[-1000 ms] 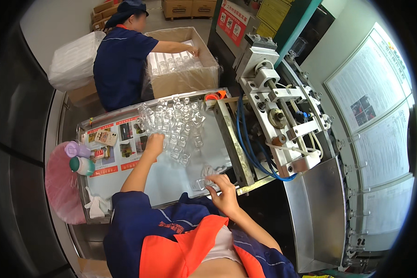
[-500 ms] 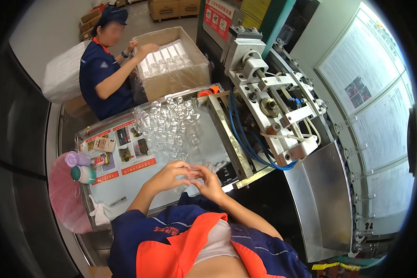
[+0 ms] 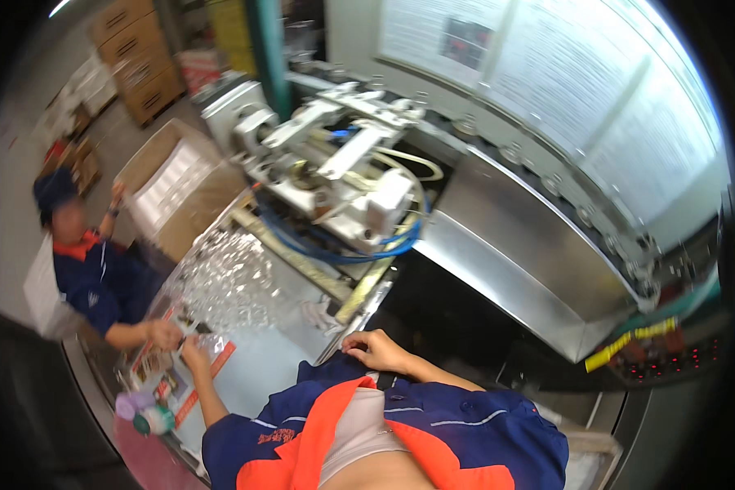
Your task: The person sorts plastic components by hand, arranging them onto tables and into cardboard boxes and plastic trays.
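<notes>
My left hand [image 3: 194, 356] reaches out over the left part of the table, close to a co-worker's hand [image 3: 163, 333]. Blur smears its fingers, so what they hold, if anything, does not show. Beside it lies a clear plastic piece [image 3: 214, 343] on the printed sheet. My right hand [image 3: 376, 350] hangs by the table's near edge in front of my body, its fingers loosely bent and apart, with nothing visible in them. Beyond the hands spreads a heap of clear plastic parts [image 3: 229, 278] on the table [image 3: 290, 347].
A metal machine [image 3: 327, 175] with blue hoses stands beyond the table. Right of it is a steel chute [image 3: 523, 245]. A purple bottle [image 3: 132, 404] and a green-and-white bottle [image 3: 153, 420] stand at left. The co-worker [image 3: 98, 273] is beside an open carton [image 3: 192, 204].
My hands, together before, have parted: the left went out to the left, the right drew back toward my body. The co-worker's hand came from the carton to the table. The view swung right.
</notes>
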A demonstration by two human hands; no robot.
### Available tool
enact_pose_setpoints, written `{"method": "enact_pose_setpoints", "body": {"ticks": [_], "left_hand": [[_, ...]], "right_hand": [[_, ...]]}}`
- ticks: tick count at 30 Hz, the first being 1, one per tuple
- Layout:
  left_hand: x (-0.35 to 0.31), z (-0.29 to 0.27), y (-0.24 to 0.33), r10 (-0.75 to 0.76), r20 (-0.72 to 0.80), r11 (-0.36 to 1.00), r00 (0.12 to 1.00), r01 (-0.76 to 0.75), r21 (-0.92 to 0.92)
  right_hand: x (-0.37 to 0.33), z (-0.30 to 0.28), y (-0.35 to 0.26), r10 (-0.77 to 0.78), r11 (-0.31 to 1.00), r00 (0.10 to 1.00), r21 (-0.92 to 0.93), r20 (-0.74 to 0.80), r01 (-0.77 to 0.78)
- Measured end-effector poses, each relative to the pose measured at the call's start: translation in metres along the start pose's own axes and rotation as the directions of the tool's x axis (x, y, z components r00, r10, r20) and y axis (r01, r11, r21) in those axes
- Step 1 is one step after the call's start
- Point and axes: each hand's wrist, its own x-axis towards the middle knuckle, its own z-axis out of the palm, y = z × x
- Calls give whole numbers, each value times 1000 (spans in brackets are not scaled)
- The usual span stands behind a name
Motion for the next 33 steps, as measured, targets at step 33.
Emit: {"method": "enact_pose_setpoints", "body": {"ticks": [33], "left_hand": [[-463,52,508,746,127,36,-654,-151,-988]], "right_hand": [[-587,34,64,-400,343,-573,463,-716,-818]]}}
